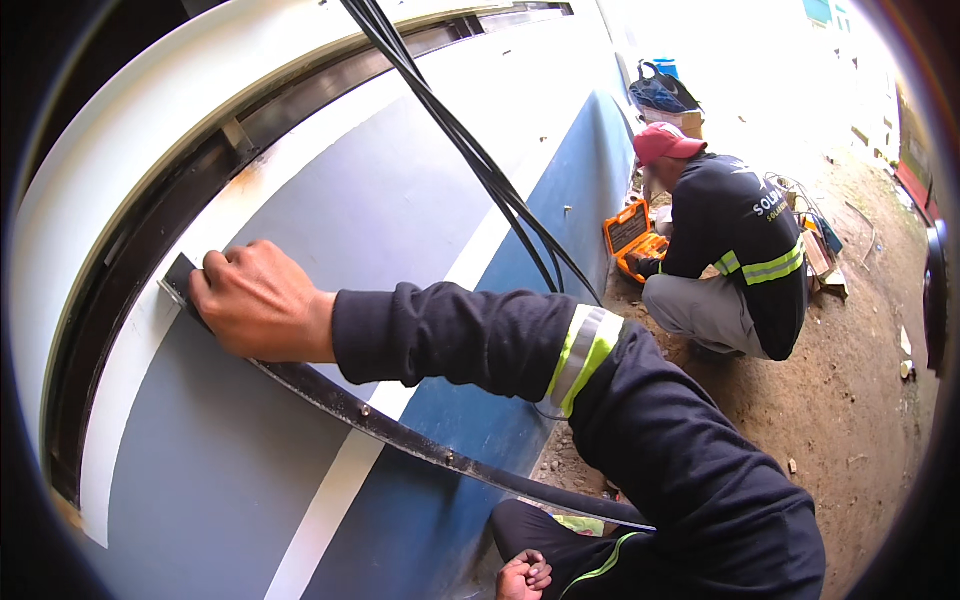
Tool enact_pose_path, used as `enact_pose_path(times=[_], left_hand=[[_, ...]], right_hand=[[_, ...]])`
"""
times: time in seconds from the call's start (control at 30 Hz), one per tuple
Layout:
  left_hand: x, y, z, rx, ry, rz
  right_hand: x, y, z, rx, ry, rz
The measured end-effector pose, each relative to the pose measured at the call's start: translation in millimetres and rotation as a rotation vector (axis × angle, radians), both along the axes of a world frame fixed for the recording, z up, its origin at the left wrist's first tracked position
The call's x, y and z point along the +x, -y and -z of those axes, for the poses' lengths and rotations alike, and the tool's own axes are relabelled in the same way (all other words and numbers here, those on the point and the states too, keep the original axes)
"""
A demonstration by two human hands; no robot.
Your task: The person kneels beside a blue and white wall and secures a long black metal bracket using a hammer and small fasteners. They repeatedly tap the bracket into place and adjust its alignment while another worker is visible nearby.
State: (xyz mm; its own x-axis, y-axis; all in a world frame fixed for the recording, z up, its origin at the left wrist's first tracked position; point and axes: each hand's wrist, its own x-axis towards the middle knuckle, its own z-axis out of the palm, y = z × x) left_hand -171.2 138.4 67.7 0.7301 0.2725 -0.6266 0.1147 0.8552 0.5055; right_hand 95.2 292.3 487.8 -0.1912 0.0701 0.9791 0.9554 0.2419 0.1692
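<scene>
My right arm reaches across to the left in a dark sleeve with a reflective band. My right hand [262, 303] is closed around the upper end of a long dark metal bar [405, 437], against the painted wall [230, 420]. Bolt-like studs stick up from the bar. It slants down to the right, and its lower end goes behind my arm. Low in the picture, beside my dark-clothed knee [545, 530], my left hand [525, 576] shows in part, its fingers curled in and nothing visible in them.
Several black cables [490, 180] hang in front of the wall. Above the wall's white edge runs a dark slotted opening [190, 185]. To the right, a co-worker [735, 240] crouches on the dirt floor [850, 420] by an orange tool case [630, 235]. A bag [663, 95] lies behind.
</scene>
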Motion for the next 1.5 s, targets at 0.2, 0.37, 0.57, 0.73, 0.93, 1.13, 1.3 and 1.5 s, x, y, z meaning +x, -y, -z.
enact_pose_path(times=[0.2,0.37,0.57,0.73,0.93,1.13,1.3,1.5], left_hand=[[-2,1,4,0.014,-0.040,-0.037],[-17,4,32,0.015,0.024,-0.081],[-40,-9,102,-0.203,0.216,-0.046],[-46,-10,98,-0.202,0.264,-0.035],[-44,-12,73,-0.171,0.254,-0.021],[-44,-11,75,-0.181,0.241,-0.017],[-44,-10,75,-0.179,0.237,-0.021],[-46,-10,80,-0.188,0.249,-0.025]], right_hand=[[-12,-4,0,-0.157,-0.324,-0.153],[-15,-14,9,0.038,-0.442,-0.268],[-17,-25,8,0.141,-0.527,-0.323],[-12,-18,13,0.054,-0.529,-0.418],[-5,-10,24,0.049,-0.417,-0.469],[1,-7,23,0.014,-0.411,-0.470],[3,-17,17,0.130,-0.236,-0.385],[9,-9,11,0.024,-0.274,-0.451]])
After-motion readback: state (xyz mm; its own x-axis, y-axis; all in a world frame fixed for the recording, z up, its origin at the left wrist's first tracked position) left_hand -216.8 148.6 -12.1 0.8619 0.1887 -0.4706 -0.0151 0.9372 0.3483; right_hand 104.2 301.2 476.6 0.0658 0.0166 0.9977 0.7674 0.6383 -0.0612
